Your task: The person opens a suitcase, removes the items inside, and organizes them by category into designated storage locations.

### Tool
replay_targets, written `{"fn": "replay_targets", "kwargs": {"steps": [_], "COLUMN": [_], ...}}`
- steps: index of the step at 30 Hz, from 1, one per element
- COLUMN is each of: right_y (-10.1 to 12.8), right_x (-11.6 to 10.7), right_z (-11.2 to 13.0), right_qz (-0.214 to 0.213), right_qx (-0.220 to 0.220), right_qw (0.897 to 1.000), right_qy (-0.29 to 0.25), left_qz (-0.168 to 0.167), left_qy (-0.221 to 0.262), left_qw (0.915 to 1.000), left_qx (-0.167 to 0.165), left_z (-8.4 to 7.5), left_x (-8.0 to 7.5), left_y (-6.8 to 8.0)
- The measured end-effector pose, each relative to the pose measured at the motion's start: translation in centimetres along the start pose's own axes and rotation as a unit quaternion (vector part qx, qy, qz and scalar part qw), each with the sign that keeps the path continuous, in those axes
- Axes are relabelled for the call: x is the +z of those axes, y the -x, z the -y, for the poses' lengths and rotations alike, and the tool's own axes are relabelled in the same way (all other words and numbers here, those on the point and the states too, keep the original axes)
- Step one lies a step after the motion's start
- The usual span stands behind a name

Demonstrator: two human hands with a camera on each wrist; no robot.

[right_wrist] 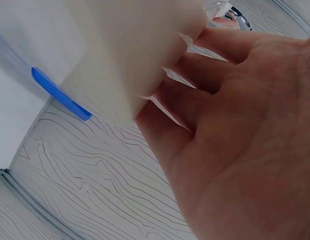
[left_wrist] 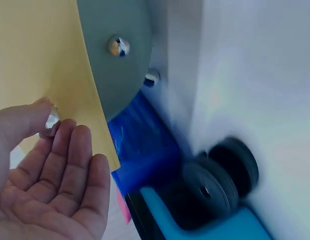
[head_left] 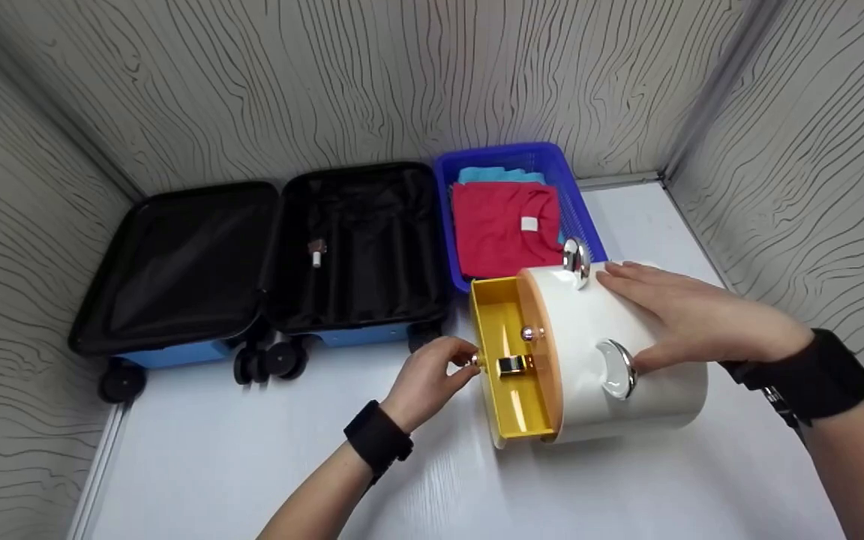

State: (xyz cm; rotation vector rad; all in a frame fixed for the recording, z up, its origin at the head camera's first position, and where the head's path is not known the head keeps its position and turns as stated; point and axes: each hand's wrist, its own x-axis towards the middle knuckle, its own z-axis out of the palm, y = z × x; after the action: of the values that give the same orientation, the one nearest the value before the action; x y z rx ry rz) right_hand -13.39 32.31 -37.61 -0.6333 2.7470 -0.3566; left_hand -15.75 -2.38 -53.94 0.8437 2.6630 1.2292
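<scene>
A white rounded storage box (head_left: 589, 315) with an orange front and chrome handles stands at the right of the table. Its yellow drawer (head_left: 486, 315) is pulled out, and inside lies a small shiny black-and-gold object (head_left: 511, 365). With thumb and fingertips, my left hand (head_left: 432, 379) pinches the drawer's small knob (left_wrist: 53, 119); the other fingers are loosely bent in the left wrist view. Fingers spread, my right hand (head_left: 702, 319) rests on top of the box between the two chrome handles. The right wrist view shows those fingers (right_wrist: 170, 97) lying against the white surface.
An open blue suitcase (head_left: 177, 352) with black lining and wheels lies at the left back. In its right half sits a small bottle with a white cap (head_left: 317, 259). Beside it, a blue basket (head_left: 573, 195) holds a folded red garment (head_left: 503, 232) over light-blue cloth. Patterned walls enclose the table.
</scene>
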Motion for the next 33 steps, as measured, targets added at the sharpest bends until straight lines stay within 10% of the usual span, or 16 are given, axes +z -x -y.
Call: {"fn": "replay_targets", "kwargs": {"steps": [20,33], "right_y": [-0.2,-0.1], "right_x": [0.2,0.2], "right_z": [-0.1,-0.2], "right_qz": [-0.002,-0.007], "right_qx": [0.003,0.001], "right_qw": [1.000,1.000], "right_qy": [-0.015,-0.013], "left_qz": [-0.007,0.040], "left_qy": [0.045,0.107], "left_qw": [0.9990,0.9918], "left_qx": [-0.003,-0.058], "left_z": [-2.5,0.6], "left_x": [4.9,6.5], "left_y": [-3.3,-2.7]}}
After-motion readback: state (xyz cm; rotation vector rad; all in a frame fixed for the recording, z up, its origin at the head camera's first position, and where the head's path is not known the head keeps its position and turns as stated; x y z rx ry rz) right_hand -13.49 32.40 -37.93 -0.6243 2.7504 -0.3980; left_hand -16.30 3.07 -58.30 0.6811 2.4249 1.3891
